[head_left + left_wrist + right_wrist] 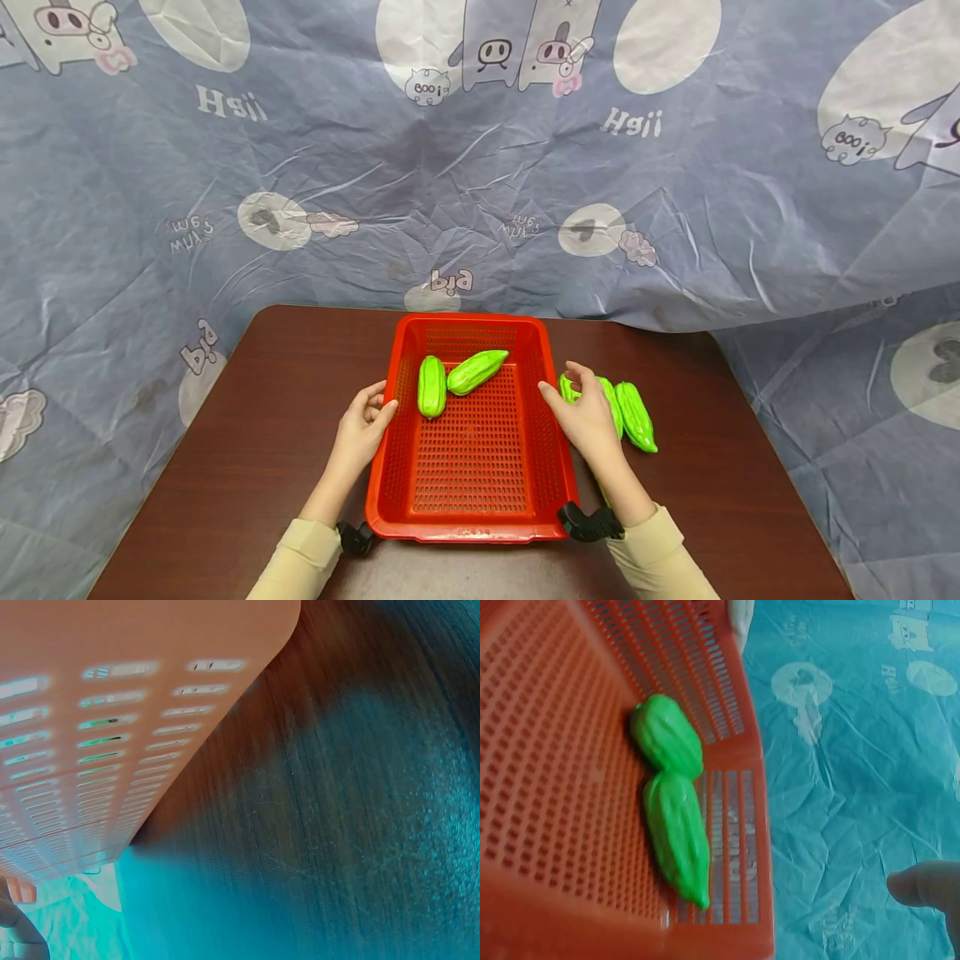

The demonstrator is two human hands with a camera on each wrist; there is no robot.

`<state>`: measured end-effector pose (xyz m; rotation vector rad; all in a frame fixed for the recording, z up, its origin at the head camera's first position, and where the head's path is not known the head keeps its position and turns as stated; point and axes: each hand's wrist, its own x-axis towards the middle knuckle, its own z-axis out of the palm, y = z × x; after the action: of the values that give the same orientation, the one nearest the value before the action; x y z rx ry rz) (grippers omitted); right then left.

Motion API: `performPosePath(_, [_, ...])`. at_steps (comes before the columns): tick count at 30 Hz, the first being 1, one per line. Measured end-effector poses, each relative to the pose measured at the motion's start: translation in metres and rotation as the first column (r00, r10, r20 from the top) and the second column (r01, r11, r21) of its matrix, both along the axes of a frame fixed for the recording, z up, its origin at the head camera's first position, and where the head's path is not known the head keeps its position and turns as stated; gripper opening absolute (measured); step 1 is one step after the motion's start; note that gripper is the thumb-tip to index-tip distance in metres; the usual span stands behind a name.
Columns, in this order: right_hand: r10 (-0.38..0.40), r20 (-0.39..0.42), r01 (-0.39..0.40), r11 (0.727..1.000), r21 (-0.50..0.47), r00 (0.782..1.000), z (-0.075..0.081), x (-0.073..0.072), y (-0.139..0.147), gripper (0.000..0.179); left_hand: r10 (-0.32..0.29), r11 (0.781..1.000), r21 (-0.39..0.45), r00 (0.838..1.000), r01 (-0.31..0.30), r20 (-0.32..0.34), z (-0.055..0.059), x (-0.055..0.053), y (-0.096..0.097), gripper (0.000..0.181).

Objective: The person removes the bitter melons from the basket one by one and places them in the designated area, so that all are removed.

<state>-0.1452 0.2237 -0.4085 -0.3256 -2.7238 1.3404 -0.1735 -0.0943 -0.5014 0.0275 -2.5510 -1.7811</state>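
A red plastic basket (470, 533) with slotted walls stands on the table. Two green bitter melons (431, 387) lie inside, at its far end; they also show in the right wrist view, one bitter melon (676, 836) in front of the other. My left hand (363, 429) grips the left rim, thumb on top and fingers against the outer side. Just outside the right rim, my right hand (588, 412) hovers with thumb and fingers spread, holding nothing. Under and beside it are several more bitter melons (636, 417), partly hidden by the hand and forearm.
The dark brown wooden table (300, 358) extends to both sides of the basket. A blue-grey printed cloth (450, 167) hangs behind the table's far edge and down its sides. Black straps (590, 523) sit at the wrists, close to the basket's near corners.
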Motion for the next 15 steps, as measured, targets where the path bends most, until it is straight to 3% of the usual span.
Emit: performPosePath(15, [0.014,0.056,-0.011,0.998,-0.058,0.998,-0.008,-0.031,-0.048,0.07,0.001,1.0,-0.001,1.0,-0.001,-0.023,-0.002,0.0,0.0,0.05])
